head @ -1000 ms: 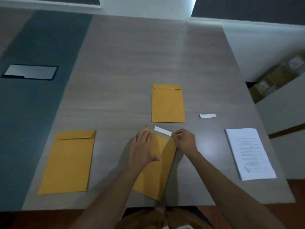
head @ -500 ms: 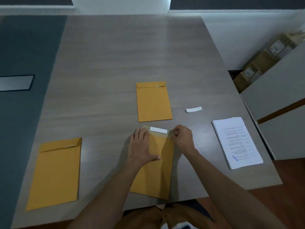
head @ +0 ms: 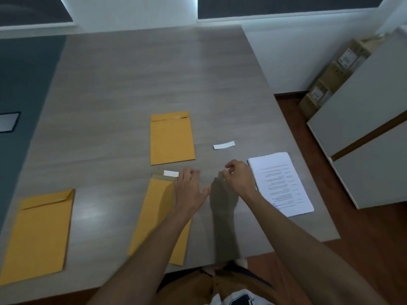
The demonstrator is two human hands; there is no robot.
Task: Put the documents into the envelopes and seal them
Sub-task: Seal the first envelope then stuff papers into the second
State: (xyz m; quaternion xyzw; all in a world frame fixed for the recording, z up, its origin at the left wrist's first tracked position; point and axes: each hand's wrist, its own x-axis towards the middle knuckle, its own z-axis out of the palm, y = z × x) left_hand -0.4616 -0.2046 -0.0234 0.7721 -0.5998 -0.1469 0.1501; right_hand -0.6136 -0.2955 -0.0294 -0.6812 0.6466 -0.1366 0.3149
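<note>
A tan envelope (head: 154, 216) lies slanted in front of me with its flap open toward the far side. A white strip (head: 171, 173) sits on the flap. My left hand (head: 189, 190) rests flat on the envelope's upper right corner, fingers spread. My right hand (head: 237, 177) hovers to the right of the envelope, apart from it, with thumb and fingers pinched; I see nothing clear between them. The stack of printed documents (head: 284, 183) lies just right of that hand. Two more tan envelopes lie flat: one (head: 171, 139) beyond the hands, one (head: 39, 234) at the near left.
A loose white strip (head: 224, 145) lies on the grey table (head: 154, 73) above the documents. The table's right edge runs close past the documents. A white cabinet (head: 363, 128) and cardboard boxes (head: 330, 73) stand on the floor to the right. A dark flat panel (head: 8, 121) sits far left.
My right hand has left the flap's right end and moved right toward the documents. My left hand slid right on the envelope. The view has tilted and shifted.
</note>
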